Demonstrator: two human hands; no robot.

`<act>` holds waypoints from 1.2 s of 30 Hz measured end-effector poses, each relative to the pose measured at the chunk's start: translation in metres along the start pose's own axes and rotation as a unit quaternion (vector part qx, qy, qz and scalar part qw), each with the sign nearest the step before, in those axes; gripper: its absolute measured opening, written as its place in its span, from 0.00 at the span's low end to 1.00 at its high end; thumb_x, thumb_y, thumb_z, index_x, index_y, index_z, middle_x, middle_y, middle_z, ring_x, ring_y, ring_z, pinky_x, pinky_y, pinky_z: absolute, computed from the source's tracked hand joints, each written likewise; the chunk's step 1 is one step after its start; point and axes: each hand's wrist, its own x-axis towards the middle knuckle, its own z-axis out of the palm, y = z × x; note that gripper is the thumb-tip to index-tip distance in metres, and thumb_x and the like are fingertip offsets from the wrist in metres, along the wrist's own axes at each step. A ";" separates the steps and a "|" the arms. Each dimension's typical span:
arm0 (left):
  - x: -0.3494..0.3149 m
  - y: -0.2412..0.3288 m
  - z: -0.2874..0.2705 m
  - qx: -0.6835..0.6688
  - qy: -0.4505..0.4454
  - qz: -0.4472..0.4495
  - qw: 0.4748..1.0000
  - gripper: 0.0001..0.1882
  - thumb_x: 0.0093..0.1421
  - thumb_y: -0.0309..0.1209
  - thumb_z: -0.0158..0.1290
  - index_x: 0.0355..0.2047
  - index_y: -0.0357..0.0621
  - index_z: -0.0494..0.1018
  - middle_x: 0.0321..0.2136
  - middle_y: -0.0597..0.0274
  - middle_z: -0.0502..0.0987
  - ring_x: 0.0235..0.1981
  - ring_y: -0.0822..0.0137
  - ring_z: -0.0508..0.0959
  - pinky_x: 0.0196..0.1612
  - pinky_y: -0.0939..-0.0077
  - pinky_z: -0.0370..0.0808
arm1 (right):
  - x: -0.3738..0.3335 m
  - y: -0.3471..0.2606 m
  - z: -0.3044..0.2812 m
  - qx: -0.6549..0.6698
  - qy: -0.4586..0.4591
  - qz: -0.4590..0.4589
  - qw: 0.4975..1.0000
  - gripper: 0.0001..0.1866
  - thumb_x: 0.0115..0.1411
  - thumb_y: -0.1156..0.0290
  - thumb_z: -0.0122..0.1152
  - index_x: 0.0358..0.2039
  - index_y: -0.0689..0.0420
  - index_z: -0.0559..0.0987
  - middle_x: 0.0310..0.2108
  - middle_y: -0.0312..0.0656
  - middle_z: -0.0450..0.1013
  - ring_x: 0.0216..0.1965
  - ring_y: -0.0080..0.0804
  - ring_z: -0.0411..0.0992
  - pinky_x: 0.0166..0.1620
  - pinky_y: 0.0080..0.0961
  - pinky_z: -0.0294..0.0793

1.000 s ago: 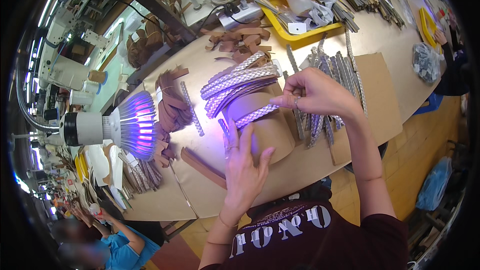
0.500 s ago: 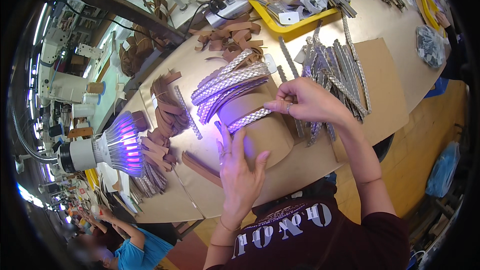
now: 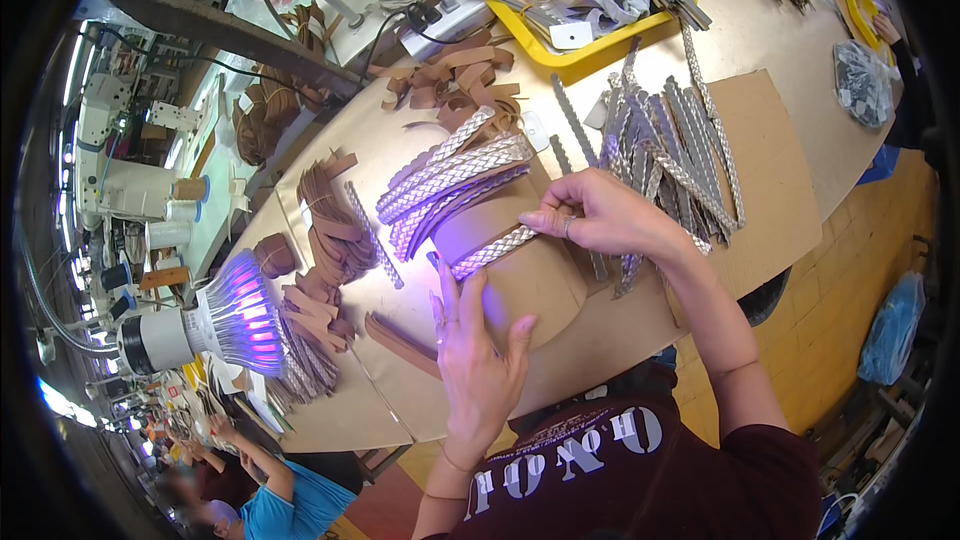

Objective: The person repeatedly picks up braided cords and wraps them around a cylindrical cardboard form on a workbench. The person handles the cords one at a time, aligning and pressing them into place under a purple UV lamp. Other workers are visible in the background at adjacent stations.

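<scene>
A silvery-white braided strap (image 3: 492, 252) runs across a tan rounded form (image 3: 535, 285) on the table. My right hand (image 3: 615, 215) pinches the strap's right end between thumb and fingers. My left hand (image 3: 480, 365) has its fingers stretched out, their tips touching the form beside the strap's left end, the thumb held apart. Several more braided straps (image 3: 455, 180) wrap over the far part of the form. Violet light falls on the strap and the form. What lies under my left fingertips is hidden.
A violet-lit lamp (image 3: 240, 315) stands at the left. Brown strips (image 3: 330, 215) lie in bundles near it. Grey and silvery braided strips (image 3: 675, 155) lie on cardboard (image 3: 780, 150) at the right. A yellow tray (image 3: 575, 65) holds a bottle and scraps. Other people sit at lower left.
The view has shifted slightly. My right hand still pinches the strap's end, and my left fingers stay at its other end. Hardly anything else differs.
</scene>
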 end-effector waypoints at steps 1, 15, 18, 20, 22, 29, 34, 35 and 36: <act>0.000 0.000 0.000 0.001 -0.001 -0.001 1.000 0.36 0.59 0.41 0.60 0.62 0.37 0.60 0.62 0.27 0.58 0.62 0.34 0.62 0.66 0.46 0.56 | 0.001 0.001 0.001 0.010 -0.002 -0.004 1.000 0.26 0.60 0.46 0.63 0.30 0.62 0.82 0.18 0.45 0.73 0.20 0.30 0.69 0.27 0.32 0.68; -0.001 -0.001 0.000 0.003 -0.006 0.002 1.000 0.37 0.58 0.41 0.61 0.60 0.33 0.60 0.62 0.25 0.57 0.63 0.31 0.60 0.65 0.46 0.57 | -0.007 0.007 0.020 0.138 0.024 0.029 0.990 0.21 0.62 0.54 0.65 0.24 0.58 0.73 0.18 0.27 0.66 0.21 0.14 0.60 0.24 0.18 0.61; -0.001 -0.002 0.003 -0.001 0.007 0.008 1.000 0.38 0.57 0.43 0.61 0.60 0.32 0.61 0.62 0.25 0.57 0.63 0.31 0.60 0.65 0.46 0.57 | -0.007 0.012 0.029 0.167 0.085 0.044 0.981 0.24 0.58 0.52 0.69 0.22 0.57 0.70 0.16 0.27 0.63 0.17 0.15 0.60 0.21 0.18 0.62; -0.002 -0.003 0.006 -0.010 0.021 0.019 1.000 0.39 0.57 0.44 0.61 0.60 0.31 0.61 0.62 0.24 0.57 0.63 0.31 0.60 0.65 0.46 0.58 | -0.006 0.017 0.036 0.262 0.070 0.085 0.959 0.24 0.58 0.52 0.69 0.22 0.55 0.67 0.15 0.26 0.61 0.16 0.14 0.59 0.19 0.16 0.61; -0.003 -0.004 0.008 -0.008 0.027 0.021 0.999 0.39 0.58 0.44 0.61 0.61 0.30 0.60 0.62 0.24 0.57 0.63 0.31 0.61 0.66 0.45 0.57 | -0.005 0.021 0.037 0.294 0.052 0.091 0.950 0.23 0.58 0.53 0.69 0.23 0.55 0.68 0.15 0.27 0.63 0.16 0.13 0.60 0.17 0.15 0.60; -0.001 -0.006 0.007 -0.015 0.042 0.039 0.998 0.34 0.60 0.42 0.57 0.60 0.34 0.62 0.61 0.25 0.60 0.63 0.32 0.61 0.67 0.43 0.52 | -0.006 0.020 0.030 0.361 0.010 0.096 0.928 0.21 0.60 0.51 0.67 0.26 0.58 0.75 0.16 0.29 0.67 0.17 0.14 0.63 0.20 0.15 0.62; -0.012 -0.012 -0.006 0.024 0.070 0.027 0.997 0.30 0.59 0.38 0.59 0.59 0.40 0.65 0.65 0.28 0.53 0.67 0.34 0.54 0.68 0.41 0.47 | -0.026 0.003 0.041 0.226 0.059 -0.002 0.972 0.21 0.60 0.54 0.67 0.24 0.61 0.79 0.18 0.30 0.70 0.19 0.15 0.62 0.23 0.19 0.63; -0.016 -0.012 -0.008 0.061 0.091 0.027 0.994 0.29 0.59 0.37 0.59 0.59 0.41 0.66 0.66 0.29 0.51 0.68 0.35 0.53 0.68 0.41 0.46 | -0.028 -0.002 0.044 0.218 0.064 0.002 0.974 0.21 0.60 0.55 0.67 0.24 0.62 0.80 0.18 0.30 0.70 0.20 0.16 0.62 0.24 0.19 0.63; -0.021 -0.011 -0.009 0.050 0.097 0.024 0.994 0.30 0.57 0.35 0.61 0.58 0.42 0.67 0.68 0.31 0.46 0.70 0.36 0.49 0.68 0.38 0.45 | -0.029 -0.006 0.046 0.182 0.061 0.009 0.981 0.18 0.61 0.58 0.67 0.25 0.59 0.78 0.19 0.27 0.70 0.21 0.11 0.61 0.24 0.14 0.60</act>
